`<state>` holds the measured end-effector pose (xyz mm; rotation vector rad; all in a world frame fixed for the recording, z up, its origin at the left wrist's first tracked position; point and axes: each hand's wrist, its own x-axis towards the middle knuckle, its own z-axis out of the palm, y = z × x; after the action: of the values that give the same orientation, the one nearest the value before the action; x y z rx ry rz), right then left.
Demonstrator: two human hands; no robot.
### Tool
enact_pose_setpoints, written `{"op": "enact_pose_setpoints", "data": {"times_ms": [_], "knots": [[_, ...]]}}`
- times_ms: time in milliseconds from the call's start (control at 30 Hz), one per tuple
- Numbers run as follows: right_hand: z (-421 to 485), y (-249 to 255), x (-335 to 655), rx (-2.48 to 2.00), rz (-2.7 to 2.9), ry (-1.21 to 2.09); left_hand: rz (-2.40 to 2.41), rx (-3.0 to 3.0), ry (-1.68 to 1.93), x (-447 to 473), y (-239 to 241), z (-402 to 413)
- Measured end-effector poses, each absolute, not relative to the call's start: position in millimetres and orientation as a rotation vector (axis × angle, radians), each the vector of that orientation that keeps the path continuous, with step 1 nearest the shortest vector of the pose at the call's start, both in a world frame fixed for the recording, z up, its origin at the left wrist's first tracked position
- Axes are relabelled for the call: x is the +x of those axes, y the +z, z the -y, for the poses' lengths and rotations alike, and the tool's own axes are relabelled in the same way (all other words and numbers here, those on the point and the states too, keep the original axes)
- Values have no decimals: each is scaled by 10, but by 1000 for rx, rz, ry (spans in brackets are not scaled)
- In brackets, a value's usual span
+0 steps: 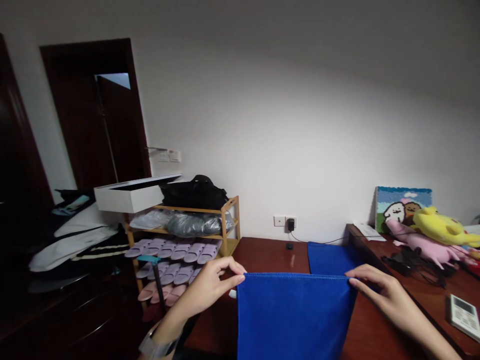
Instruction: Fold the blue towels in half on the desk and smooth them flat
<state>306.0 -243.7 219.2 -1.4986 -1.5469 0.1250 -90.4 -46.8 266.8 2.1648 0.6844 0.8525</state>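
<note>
Hands pinch a blue cloth [294,315] by its top corners, left hand [210,285] on one and right hand [378,292] on the other, holding it stretched and hanging above the tabletop [262,255]. It looks mid-spread — keeping the top edge level calls for an even pull from both sides.

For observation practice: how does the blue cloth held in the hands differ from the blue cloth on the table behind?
The held cloth hangs upright, pinched at its top corners by the left hand and right hand; the far cloth lies flat on the table, untouched. The held cloth's top edge shows whole; the far cloth is partly hidden. Both are blue.
</note>
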Motion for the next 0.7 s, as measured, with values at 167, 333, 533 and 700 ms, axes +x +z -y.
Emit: {"op": "enact_pose_setpoints", "data": {"times_ms": [167,333,533,700], "knots": [[2641,2200,3045,-1501,1555,31,-685,2169,825,-867,2583,526],[2737,2057,3138,-1583,1458,0,-661,2265,766,-739,2495,562],[2761,1876,3350,-1686,1240,-101,-576,2263,622,-594,2527,764],[2008,2051,3406,-1666,1254,-201,-593,2269,677,-350,2289,508]]}}
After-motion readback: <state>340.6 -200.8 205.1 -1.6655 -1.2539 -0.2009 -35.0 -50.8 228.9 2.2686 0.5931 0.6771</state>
